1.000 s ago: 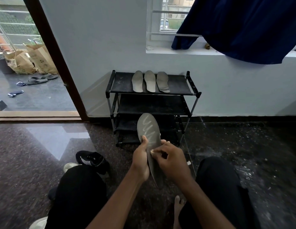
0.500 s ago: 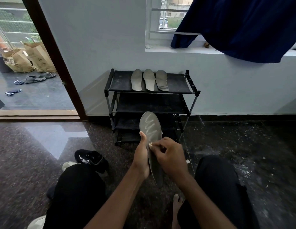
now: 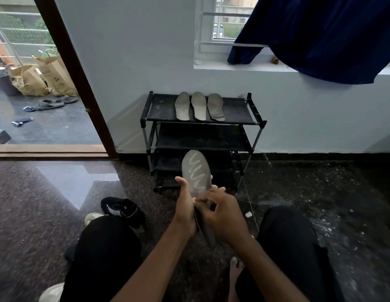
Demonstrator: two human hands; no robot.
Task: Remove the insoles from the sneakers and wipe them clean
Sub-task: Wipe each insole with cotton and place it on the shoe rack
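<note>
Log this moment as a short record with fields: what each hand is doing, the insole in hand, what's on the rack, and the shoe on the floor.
left hand: grips the held insole at its left edge, thumb up
right hand: fingers curled over the insole's middle; no cloth visible
held insole: grey, upright, toe up, pale zigzag marks
shoe rack: three insoles side by side on top shelf
black sneaker: on floor beside left knee

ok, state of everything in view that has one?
held insole: out of its shoe, toe end up, white squiggle on its face
left hand: grips held insole's edge
right hand: fingers curled on held insole's middle
three insoles: flat on shoe rack top shelf
sneaker: on floor
</note>
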